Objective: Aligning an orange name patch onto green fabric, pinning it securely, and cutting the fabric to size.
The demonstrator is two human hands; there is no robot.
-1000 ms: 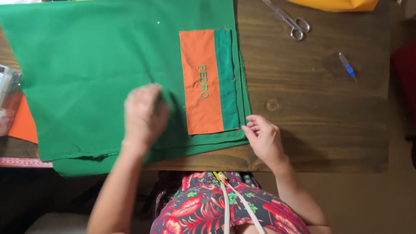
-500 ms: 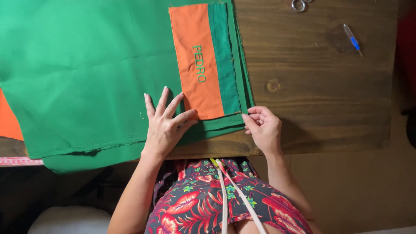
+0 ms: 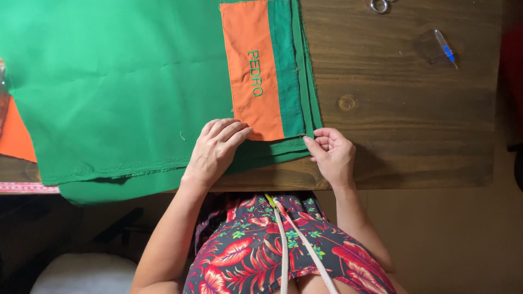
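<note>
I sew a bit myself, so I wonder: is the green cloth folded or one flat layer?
Folded or stacked: at the green cloth right edge, beside the orange patch, several layers show, pinched by the right hand.

Green cloth [image 3: 120,81], orange patch [image 3: 248,65] (green lettering), brown table [image 3: 403,109].

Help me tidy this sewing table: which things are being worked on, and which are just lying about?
In hand:
- green fabric, pressed flat by the left hand
- orange panel with green stitched lettering, under the left fingertips
- fabric corner at the right hand

Lying about:
- scissors, handle only in view
- blue-handled small tool
- orange cloth at left
- measuring tape at the wooden table edge
</note>
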